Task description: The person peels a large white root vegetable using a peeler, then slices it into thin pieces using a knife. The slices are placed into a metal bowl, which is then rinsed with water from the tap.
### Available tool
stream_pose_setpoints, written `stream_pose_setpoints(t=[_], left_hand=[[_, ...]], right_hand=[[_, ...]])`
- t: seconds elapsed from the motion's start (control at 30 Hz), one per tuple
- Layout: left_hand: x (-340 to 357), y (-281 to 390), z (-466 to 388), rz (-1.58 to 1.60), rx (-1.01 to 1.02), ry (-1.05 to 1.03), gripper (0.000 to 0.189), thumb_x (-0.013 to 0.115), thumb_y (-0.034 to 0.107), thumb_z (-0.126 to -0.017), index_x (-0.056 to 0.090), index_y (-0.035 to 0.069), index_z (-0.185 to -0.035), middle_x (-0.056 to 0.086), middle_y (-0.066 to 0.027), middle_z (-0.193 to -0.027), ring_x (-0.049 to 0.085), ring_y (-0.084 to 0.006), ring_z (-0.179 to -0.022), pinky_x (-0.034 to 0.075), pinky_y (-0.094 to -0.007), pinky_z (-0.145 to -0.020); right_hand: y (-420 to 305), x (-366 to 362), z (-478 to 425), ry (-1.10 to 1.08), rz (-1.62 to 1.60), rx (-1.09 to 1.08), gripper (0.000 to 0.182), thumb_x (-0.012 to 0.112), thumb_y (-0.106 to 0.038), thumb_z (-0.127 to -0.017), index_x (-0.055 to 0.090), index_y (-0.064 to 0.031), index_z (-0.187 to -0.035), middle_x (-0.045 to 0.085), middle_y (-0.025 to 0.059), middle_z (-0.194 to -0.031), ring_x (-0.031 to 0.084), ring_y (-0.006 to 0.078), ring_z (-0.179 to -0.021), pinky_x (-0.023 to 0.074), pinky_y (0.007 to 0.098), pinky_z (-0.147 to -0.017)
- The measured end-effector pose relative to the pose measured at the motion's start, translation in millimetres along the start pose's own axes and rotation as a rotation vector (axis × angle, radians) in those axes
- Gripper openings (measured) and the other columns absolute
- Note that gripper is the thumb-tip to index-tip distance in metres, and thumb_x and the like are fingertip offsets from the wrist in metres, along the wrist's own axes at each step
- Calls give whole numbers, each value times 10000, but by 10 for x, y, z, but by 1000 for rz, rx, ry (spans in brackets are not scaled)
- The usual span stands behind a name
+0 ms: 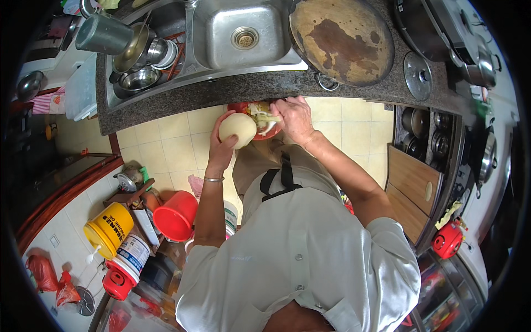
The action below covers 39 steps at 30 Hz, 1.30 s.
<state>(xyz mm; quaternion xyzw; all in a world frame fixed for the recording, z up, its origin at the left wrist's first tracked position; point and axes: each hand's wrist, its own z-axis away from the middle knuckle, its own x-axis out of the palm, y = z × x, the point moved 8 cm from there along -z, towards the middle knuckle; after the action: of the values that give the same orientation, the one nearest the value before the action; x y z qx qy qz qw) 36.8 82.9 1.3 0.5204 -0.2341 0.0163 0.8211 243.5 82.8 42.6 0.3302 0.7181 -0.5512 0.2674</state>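
A pale, round, peeled vegetable or fruit (239, 129) rests in my left hand (222, 145), with the thumb across its near side. To its right, my right hand (295, 118) has its fingers curled around something that I cannot make out, beside pale strips of peel (265, 117). Beneath both hands is a red plastic container (270, 133) with peelings in it, partly hidden by the hands and the round item. Both hands are just in front of the counter's edge.
Beyond the granite counter edge (215, 94) lies a steel sink (215, 54). A round wooden board (342, 41) and a glass lid (417, 76) are at the right, stacked steel pots (140, 79) at the left. A red bucket (175, 216) stands behind my left arm.
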Motion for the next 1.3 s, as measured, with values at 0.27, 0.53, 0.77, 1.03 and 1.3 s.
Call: stream_pose_setpoints(t=[0.27,0.53,0.77,1.03,1.3], left_hand=[[-21,-149,45,374,-58,94,740,653,450,-889,389,16,-1426,510,-148,-1379,525,-286,-1257,431,-439,-1080],[-9,-447,134,892,-218,137,792,483,685,-912,419,73,-1412,502,-181,-1355,522,-340,-1193,452,-437,-1003],[-78,-311,202,530,-152,253,664,480,579,-963,403,113,-1431,476,-99,-1405,491,-268,-1234,444,-419,-984],[-126,-349,103,414,-29,158,576,616,134,-917,358,73,-1427,477,-116,-1389,475,-265,-1306,409,-431,-1101],[78,-211,126,50,78,189,694,618,-28,-794,350,90,-1422,495,-104,-1330,509,-230,-1229,437,-381,-1060]], right_hand=[[138,-30,64,-49,-44,186,294,566,-248,-957,554,-62,-730,596,158,-654,582,374,-658,439,459,-674],[344,341,229,-253,72,266,274,553,-273,-962,588,-67,-784,628,204,-663,613,434,-647,492,535,-639],[346,369,237,-262,68,336,208,531,-257,-975,565,-64,-905,637,222,-672,646,446,-714,496,540,-675],[237,164,191,-116,-202,371,150,533,-182,-988,591,-69,-1068,678,193,-808,653,425,-769,503,485,-675],[-43,-43,112,-119,-290,291,161,514,-142,-984,593,-74,-1107,669,182,-786,651,403,-746,504,470,-657]])
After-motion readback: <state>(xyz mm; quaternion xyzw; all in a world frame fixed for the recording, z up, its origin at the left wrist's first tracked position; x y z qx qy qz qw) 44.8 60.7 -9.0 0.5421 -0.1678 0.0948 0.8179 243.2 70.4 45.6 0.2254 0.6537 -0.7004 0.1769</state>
